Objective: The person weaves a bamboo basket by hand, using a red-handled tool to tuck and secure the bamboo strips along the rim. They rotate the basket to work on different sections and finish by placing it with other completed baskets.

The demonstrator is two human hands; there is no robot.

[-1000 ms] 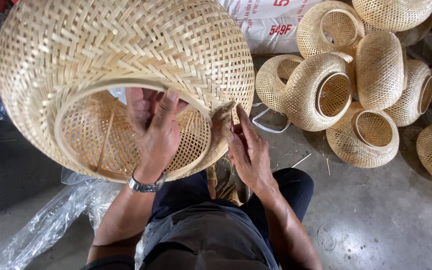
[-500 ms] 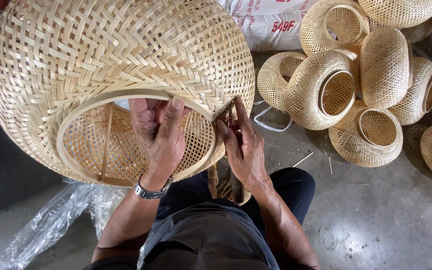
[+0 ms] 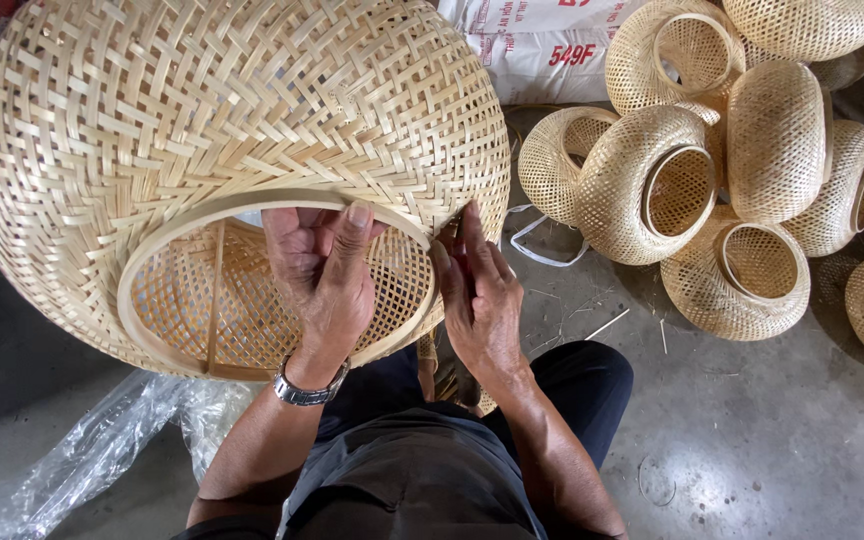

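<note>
**Hands on a woven bamboo shade**

A large round pale woven-bamboo lampshade [image 3: 222, 140] sits above both hands. The left hand [image 3: 322, 275] grips its smooth hoop rim [image 3: 182, 225]; the right hand [image 3: 477, 300] pinches the rim's edge. Smaller woven shades [image 3: 712, 170] crowd the right; crinkled clear plastic [image 3: 72, 460] lies lower left.

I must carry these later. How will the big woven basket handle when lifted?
Probably light for its size: the big basket is open weave with gaps throughout. Likely springy, not rigid, apart from the hoop rim that the left hand grips. Its rounded body may roll when set down.
</note>
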